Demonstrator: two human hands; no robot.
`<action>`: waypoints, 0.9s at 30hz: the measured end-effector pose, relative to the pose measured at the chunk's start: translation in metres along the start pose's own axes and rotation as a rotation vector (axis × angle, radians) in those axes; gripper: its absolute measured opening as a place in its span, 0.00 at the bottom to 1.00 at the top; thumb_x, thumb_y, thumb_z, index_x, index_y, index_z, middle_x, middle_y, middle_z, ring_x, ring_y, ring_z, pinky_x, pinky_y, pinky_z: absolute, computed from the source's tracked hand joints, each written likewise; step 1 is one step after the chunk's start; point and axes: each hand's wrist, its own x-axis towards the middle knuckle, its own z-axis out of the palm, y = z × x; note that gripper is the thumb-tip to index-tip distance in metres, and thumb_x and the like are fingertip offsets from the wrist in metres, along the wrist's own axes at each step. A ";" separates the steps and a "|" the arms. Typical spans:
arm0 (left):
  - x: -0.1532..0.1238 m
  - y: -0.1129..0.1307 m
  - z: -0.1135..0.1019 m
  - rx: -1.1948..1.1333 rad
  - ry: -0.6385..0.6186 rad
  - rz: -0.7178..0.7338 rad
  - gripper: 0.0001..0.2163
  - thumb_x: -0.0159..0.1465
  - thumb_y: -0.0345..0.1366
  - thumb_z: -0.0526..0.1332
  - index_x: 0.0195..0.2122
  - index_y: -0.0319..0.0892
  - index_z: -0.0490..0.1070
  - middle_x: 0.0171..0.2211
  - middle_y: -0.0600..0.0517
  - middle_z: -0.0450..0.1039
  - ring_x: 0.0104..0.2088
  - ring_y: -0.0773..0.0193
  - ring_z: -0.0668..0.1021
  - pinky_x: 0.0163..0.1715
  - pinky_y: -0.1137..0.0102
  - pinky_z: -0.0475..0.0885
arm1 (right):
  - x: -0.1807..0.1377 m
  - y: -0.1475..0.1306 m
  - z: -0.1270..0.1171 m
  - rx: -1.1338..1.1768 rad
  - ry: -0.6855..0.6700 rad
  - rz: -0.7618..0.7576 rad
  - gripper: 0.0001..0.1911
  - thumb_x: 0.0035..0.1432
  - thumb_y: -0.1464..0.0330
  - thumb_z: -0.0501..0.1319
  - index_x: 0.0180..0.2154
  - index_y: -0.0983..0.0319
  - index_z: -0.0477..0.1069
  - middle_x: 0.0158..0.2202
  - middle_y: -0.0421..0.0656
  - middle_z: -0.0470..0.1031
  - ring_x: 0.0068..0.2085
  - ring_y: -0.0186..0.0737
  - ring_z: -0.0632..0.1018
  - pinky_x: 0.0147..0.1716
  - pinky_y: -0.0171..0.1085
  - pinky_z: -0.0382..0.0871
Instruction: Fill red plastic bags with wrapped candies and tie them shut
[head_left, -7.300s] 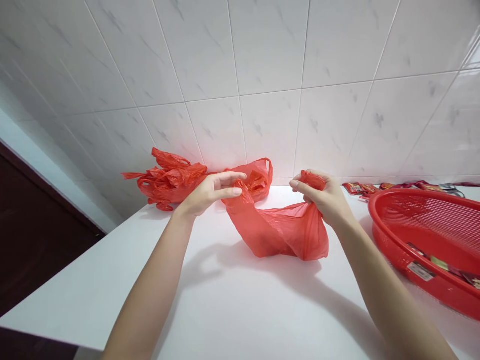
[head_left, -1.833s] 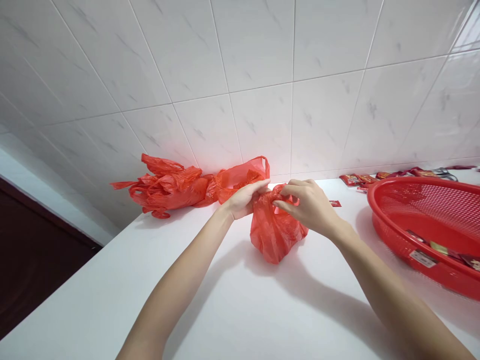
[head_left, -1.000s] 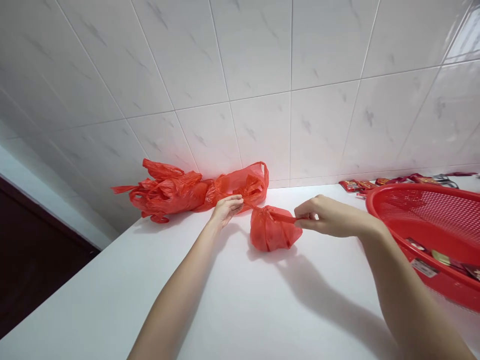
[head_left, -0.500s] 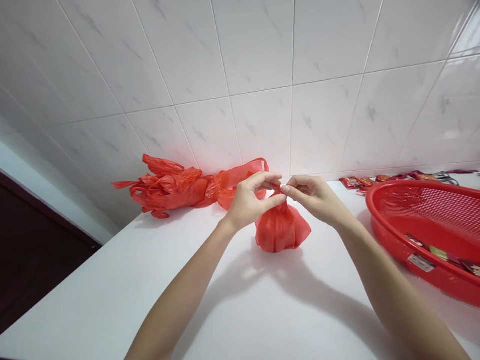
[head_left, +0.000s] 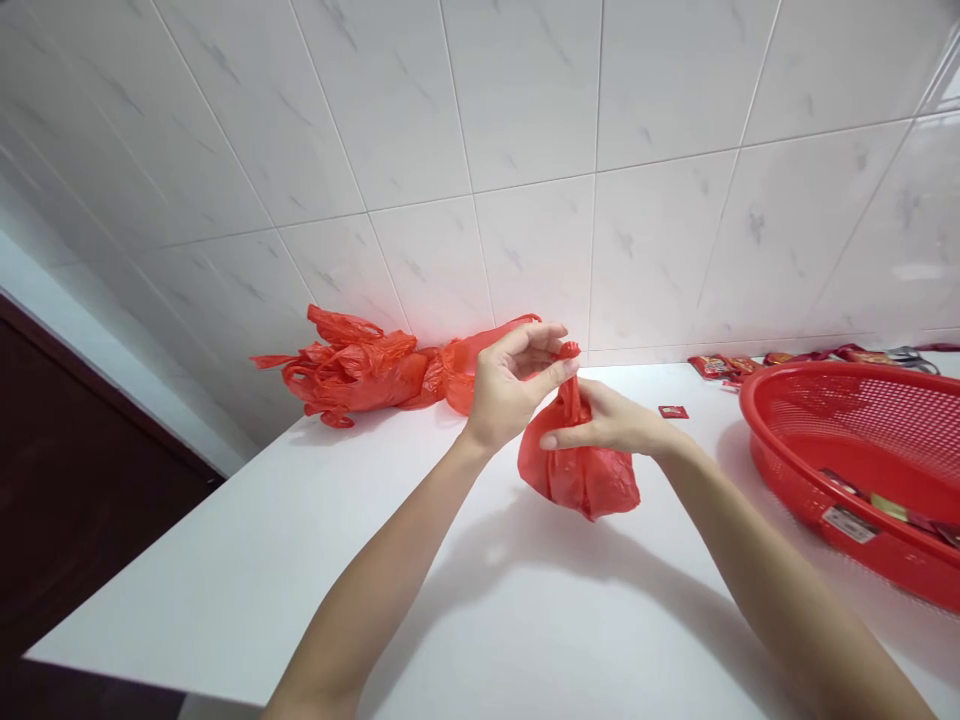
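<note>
A small bundled red plastic bag [head_left: 581,478] hangs just above the white counter [head_left: 480,600]. My left hand [head_left: 510,385] pinches the bag's twisted top end between thumb and fingers and holds it up. My right hand [head_left: 611,428] grips the bag's neck just below, fingers wrapped around it. What is inside the bag is hidden.
A heap of crumpled red plastic bags [head_left: 367,368] lies against the tiled wall at the back left. A red mesh basket [head_left: 862,460] with several small packets stands at the right. Small red sachets [head_left: 720,366] line the wall; one sachet [head_left: 673,411] lies loose. The counter's left edge drops off.
Since half a second ago my right hand has slid down from the top to the bag's neck, while my left hand keeps the top end pinched and raised. The bag sits slightly lifted.
</note>
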 end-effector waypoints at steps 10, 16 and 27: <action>0.005 0.004 -0.019 -0.035 0.241 0.088 0.17 0.48 0.37 0.78 0.38 0.43 0.78 0.30 0.55 0.76 0.33 0.67 0.81 0.37 0.71 0.80 | 0.006 0.007 0.019 0.173 -0.260 0.067 0.14 0.55 0.59 0.70 0.37 0.62 0.77 0.35 0.41 0.79 0.38 0.43 0.79 0.41 0.41 0.74; -0.005 0.009 -0.020 0.004 0.142 0.039 0.14 0.51 0.37 0.76 0.37 0.43 0.78 0.31 0.53 0.77 0.33 0.66 0.81 0.36 0.70 0.79 | 0.006 0.006 0.015 0.094 -0.125 -0.072 0.16 0.57 0.56 0.69 0.40 0.61 0.77 0.46 0.46 0.78 0.48 0.47 0.77 0.49 0.45 0.72; -0.030 -0.006 -0.032 0.030 0.003 -0.184 0.26 0.49 0.42 0.77 0.49 0.46 0.75 0.55 0.45 0.73 0.42 0.59 0.79 0.42 0.64 0.77 | 0.009 0.002 0.019 0.157 0.014 -0.089 0.16 0.58 0.56 0.67 0.29 0.62 0.76 0.28 0.39 0.73 0.33 0.38 0.73 0.37 0.39 0.68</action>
